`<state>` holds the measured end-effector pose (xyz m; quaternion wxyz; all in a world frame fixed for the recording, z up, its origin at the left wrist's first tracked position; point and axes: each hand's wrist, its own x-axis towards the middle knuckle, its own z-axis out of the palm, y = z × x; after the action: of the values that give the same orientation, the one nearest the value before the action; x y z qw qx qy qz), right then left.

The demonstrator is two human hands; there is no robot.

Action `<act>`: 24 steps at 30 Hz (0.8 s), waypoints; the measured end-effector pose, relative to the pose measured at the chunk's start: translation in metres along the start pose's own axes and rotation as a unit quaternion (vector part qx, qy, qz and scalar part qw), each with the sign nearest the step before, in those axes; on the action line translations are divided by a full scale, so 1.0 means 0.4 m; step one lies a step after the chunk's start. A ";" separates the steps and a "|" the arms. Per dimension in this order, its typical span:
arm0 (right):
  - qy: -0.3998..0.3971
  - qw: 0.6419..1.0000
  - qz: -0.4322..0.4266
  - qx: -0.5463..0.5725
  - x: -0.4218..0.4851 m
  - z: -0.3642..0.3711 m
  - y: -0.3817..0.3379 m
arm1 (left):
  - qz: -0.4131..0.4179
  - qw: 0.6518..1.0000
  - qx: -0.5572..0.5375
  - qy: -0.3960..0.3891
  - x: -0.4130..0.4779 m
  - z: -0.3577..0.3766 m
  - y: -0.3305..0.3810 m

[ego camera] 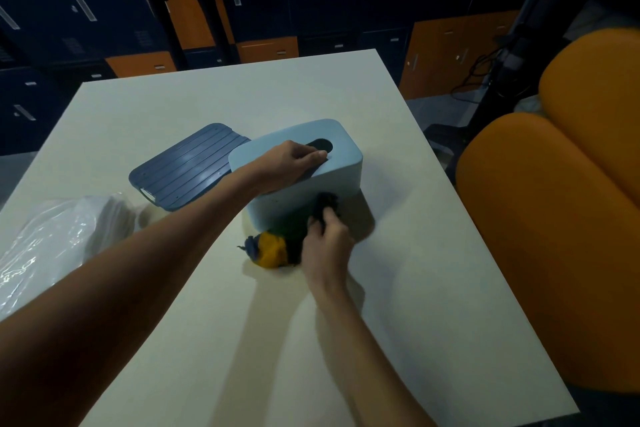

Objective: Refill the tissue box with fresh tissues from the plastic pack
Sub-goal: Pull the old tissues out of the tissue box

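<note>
On white table [433,288], left edge: clear plastic pack of white tissues [52,239], next to it dark blue ribbed lid [187,172]. Left hand [291,163] grips light blue plastic tissue box [343,156] mid-table, fingers curled at its oval slot. Right hand [325,243] clutches dark blue-and-yellow cloth [270,248] against box front.

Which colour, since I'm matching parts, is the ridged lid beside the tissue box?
The ridged lid is dark slate blue; the head view shows it best.

The left hand [294,163] holds the pale blue tissue box [346,146] from above, fingers curled at its slot. The right hand [327,246] grips a dark-and-yellow cloth [273,250] against its front. The plastic pack [59,239] lies at the counter's [415,288] left edge.
</note>
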<state>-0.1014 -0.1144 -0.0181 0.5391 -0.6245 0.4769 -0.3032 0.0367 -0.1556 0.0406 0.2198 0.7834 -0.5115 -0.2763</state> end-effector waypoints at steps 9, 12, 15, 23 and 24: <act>0.140 0.989 -0.005 0.037 0.128 -0.067 -0.018 | 0.001 1.000 -0.007 0.012 -0.007 0.001 -0.004; 0.149 0.986 -0.060 0.034 0.063 0.001 0.005 | 0.000 1.000 -0.004 0.004 -0.006 -0.001 -0.001; 0.109 0.988 -0.107 0.018 0.010 0.041 0.040 | -0.002 1.000 -0.005 -0.008 -0.005 -0.002 0.001; 0.162 0.982 -0.101 -0.007 0.160 -0.040 -0.003 | -0.006 1.000 -0.015 -0.002 -0.004 -0.005 0.003; 0.163 0.982 -0.094 -0.001 0.157 -0.032 -0.004 | -0.007 1.000 -0.015 -0.004 -0.003 -0.005 0.004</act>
<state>-0.0898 -0.1775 -0.0221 0.4228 -0.6091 0.4977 -0.4501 0.0367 -0.1549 0.0434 0.2273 0.7828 -0.5025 -0.2882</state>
